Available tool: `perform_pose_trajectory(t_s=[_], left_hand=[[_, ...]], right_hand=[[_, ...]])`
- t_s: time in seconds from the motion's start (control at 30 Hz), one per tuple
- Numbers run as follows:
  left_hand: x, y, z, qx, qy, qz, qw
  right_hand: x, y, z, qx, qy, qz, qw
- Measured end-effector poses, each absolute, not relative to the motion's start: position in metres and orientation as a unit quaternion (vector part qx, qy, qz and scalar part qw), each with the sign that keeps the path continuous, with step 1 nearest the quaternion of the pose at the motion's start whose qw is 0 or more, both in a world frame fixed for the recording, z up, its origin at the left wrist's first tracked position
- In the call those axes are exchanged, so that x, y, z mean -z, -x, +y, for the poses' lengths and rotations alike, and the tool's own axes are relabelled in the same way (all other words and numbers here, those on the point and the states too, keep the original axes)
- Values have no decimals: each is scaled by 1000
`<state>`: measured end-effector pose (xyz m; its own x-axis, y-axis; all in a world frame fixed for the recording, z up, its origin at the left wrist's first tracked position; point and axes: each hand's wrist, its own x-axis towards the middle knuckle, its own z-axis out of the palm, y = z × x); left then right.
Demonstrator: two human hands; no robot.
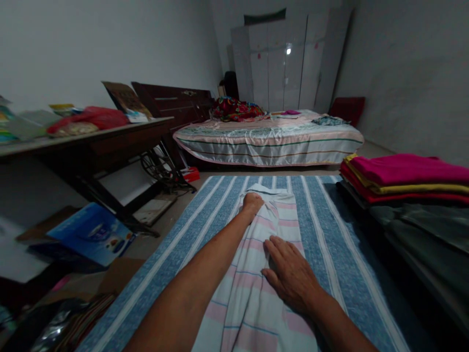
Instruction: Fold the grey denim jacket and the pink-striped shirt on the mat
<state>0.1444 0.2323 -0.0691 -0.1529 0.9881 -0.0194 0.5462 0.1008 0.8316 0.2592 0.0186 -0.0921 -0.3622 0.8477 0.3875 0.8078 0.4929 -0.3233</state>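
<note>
A long white garment [245, 278] with pink bands and thin blue lines lies lengthwise on a blue-and-white striped cloth [194, 225]. Its exact kind I cannot make out. Near its far end, my left hand [252, 201] is closed, the fingers curled on the fabric at the left edge. Creases run through the cloth from there towards me. Closer in, my right hand [291, 269] rests flat on the garment's right half, fingers stretched out and holding nothing. The garment's near end runs out of the bottom of the view.
On the right stands a stack of folded cloths [410, 171], with dark folded fabric [428, 234] in front. A table [120, 132] bearing bags is at left, a blue box [91, 232] below it. Beyond lie a bed [271, 142] and a wardrobe [274, 63].
</note>
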Motion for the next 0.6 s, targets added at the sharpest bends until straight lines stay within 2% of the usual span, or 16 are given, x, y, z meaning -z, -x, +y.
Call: perform_pose_trajectory(t_s=[0.27,0.6], left_hand=[[62,-143,224,-365,-548,665,352],[36,-103,153,-294,-509,623,516]], right_hand=[[90,-263,19,-49,519,-818,242],[92,-268,22,-61,503,-827,243]])
